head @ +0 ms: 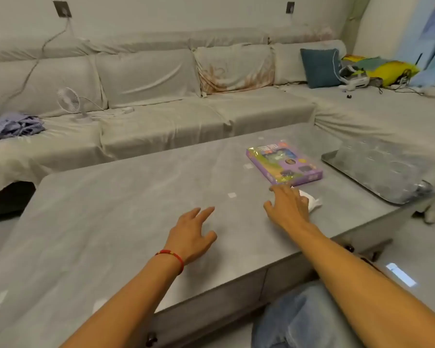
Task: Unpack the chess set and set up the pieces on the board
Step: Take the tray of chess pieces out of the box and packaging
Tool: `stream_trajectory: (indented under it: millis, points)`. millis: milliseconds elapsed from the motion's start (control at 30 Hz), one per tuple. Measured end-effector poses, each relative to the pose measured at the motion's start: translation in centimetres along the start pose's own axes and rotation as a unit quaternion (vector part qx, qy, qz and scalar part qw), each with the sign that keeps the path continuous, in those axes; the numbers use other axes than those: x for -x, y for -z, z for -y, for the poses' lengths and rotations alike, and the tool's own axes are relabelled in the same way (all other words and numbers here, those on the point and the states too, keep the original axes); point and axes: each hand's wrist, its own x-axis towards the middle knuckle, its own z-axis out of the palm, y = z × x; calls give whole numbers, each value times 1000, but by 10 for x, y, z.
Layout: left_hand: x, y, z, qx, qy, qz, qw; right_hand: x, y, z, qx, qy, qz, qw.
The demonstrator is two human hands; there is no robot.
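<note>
While both arms reach out over the grey counter [111, 209], I see my left hand [191, 237] hovering with fingers spread, holding nothing. My right hand [288, 209] lies with fingers loosely spread on a white wad [312, 200], index finger stretched toward the purple chess set box [284, 163], which lies flat and still wrapped just beyond it. A shiny tray [377, 172] sits further right.

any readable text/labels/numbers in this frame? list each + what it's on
Nothing can be read.
Purple box on the table: printed lettering along its top edge and small graphics, too blurred to read.
Small white stickers on the table: no text visible.
Wall plates: no markings visible.
</note>
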Motion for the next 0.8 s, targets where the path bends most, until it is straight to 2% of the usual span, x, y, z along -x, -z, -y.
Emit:
stream_trajectory:
  millis: [100, 200, 367, 533, 633, 700, 800]
  points:
    - [-33, -13, -25, 24, -40, 4, 999, -49, 0, -28, 13, -37, -34, 999]
    - [-83, -25, -59, 68, -59, 24, 996, -103, -1, -43, -5, -108, -24, 994]
    - [-166, -46, -106, 178, 9, 39, 983, -154, -22, -69, -126, -264, -14, 956]
    - [-231, -74, -133, 263, 84, 50, 960, -151, -28, -96, -295, -277, -138, 904]
    - [-255, -87, -141, 210, 76, 19, 975, -137, -15, -114, -338, -304, -196, 869]
    - [-265, -93, -145, 205, 98, 10, 974, -125, -10, -123, -371, -313, -221, 846]
    - [-280, -104, -145, 231, 119, 22, 965, -109, -8, -126, -394, -303, -222, 839]
